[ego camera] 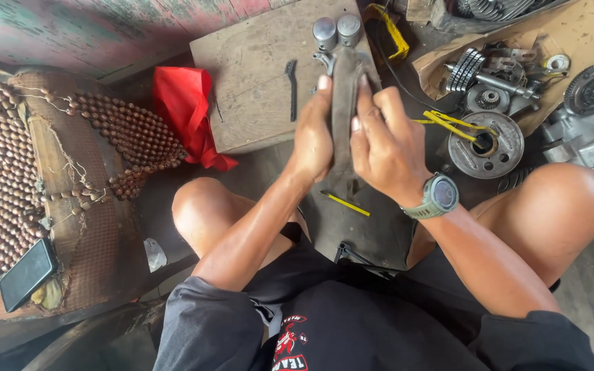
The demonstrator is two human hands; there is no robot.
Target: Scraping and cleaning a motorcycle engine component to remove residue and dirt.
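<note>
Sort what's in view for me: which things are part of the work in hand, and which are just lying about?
In hand:
- grey rag, pressed between left hand and right hand
- metal part showing at the rag's top

Lying about:
- two pistons
- small brush
- red cloth
- gears and shaft
- round plate
- phone
- beaded seat cover

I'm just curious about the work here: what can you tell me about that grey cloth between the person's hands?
The cloth is a dull grey-brown rag, worn and soiled, hanging long and narrow. The left hand and right hand press it from both sides, fingertips near its top. It wraps a metal part whose silvery end pokes out at the upper left. Its lower end hangs between the knees.
</note>
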